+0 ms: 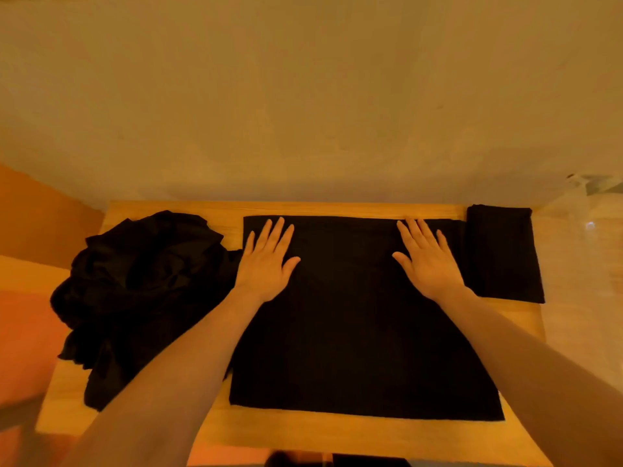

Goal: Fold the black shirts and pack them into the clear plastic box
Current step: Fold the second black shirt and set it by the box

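While the black shirt (360, 318) lies flat on the tabletop (303, 429), we press left hand (266, 264) and right hand (428, 261) on its far part, fingers (279, 230) straight, slightly apart; a folded shirt (504, 254), apparently, lies right.

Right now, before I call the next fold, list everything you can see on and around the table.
flat shirt: one, black, spread smooth in the middle of the table under both hands
folded shirt: one, black, at the table's far right corner, lying partly over the edge
shirt pile: one heap, black, crumpled, on the table's left side; number of shirts in it cannot be told
table: one, light wood, pushed against the wall
wall: one, pale, behind the table
clear plastic box: one, transparent, right of the table, only partly in view
left hand: one, flat with fingers spread, pressing the flat shirt's upper left
right hand: one, flat with fingers spread, pressing its upper right
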